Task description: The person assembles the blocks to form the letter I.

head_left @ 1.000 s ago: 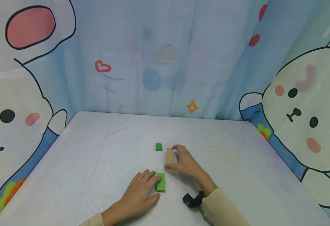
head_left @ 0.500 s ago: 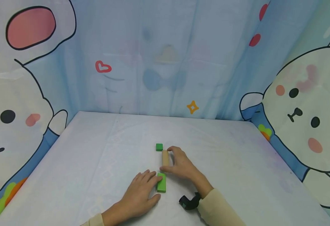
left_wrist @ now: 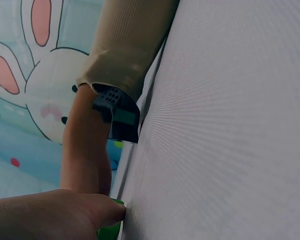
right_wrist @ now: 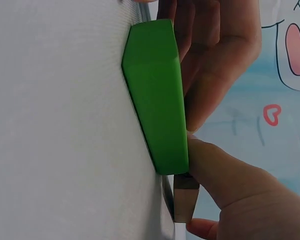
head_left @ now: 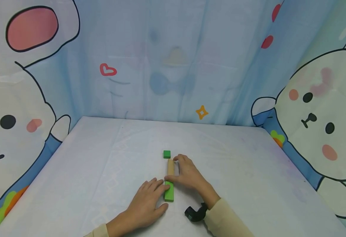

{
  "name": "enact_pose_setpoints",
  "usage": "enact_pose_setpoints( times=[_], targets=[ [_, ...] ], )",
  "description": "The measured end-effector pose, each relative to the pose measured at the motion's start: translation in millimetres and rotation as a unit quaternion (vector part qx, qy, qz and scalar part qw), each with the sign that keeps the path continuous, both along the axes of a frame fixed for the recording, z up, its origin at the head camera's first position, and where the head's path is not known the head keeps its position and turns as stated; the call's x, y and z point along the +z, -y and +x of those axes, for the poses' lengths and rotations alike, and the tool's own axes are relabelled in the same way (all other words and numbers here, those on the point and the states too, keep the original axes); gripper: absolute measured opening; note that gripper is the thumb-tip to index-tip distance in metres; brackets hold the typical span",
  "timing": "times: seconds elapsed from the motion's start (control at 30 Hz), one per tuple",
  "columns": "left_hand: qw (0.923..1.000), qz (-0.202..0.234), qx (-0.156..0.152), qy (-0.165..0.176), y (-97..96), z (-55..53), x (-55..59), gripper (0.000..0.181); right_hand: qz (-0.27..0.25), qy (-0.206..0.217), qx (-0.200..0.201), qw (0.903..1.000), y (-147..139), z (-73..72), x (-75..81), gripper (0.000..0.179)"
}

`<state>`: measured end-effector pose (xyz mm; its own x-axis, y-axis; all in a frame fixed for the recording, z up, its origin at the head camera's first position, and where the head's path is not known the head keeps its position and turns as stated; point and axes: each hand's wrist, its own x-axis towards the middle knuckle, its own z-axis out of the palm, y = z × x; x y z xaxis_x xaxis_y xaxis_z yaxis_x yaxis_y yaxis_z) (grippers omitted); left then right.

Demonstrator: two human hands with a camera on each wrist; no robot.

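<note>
A long green block (head_left: pixel 169 195) lies on the white-covered table. My left hand (head_left: pixel 144 204) rests beside it with spread fingers, the index fingertip on its top. My right hand (head_left: pixel 190 175) pinches a pale wooden block (head_left: pixel 171 167) by its two ends, thumb at the near end and fingers at the far end. The wooden block stands in line with the green block's far end, close against it. In the right wrist view, the green block (right_wrist: pixel 157 100) partly covers the wooden block (right_wrist: pixel 185 204). A small green block (head_left: pixel 167 154) sits just beyond the wooden one.
A black wrist camera (head_left: pixel 196 213) hangs at the right cuff, low over the table (head_left: pixel 107 158). Behind the table's far edge hangs a blue cartoon-print curtain (head_left: pixel 131 39).
My right hand has carried the wooden block left and slightly nearer, from right of the small green block to the long green block's far end. The left hand has stayed put.
</note>
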<state>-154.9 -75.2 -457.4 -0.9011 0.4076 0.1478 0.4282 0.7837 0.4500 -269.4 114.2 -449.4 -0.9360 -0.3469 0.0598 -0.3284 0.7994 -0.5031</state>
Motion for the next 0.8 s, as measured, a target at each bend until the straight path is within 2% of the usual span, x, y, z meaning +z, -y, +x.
enact_pose_setpoints(
  times=[0.37,0.53,0.8],
  targets=[
    [1.0,0.005,-0.001,0.001,0.2,-0.1,-1.2,0.05,0.028,-0.005,-0.01,0.9996,-0.1,1.2,0.8,0.083],
    [0.9999,0.009,-0.003,-0.006,0.5,-1.2,-3.4,0.049,0.02,0.001,-0.005,0.9998,-1.5,2.9,3.9,0.072],
    [1.0,0.004,-0.001,0.004,0.7,-2.2,-3.9,0.05,0.015,0.003,0.011,0.9998,-3.5,2.7,3.6,0.062]
  ],
)
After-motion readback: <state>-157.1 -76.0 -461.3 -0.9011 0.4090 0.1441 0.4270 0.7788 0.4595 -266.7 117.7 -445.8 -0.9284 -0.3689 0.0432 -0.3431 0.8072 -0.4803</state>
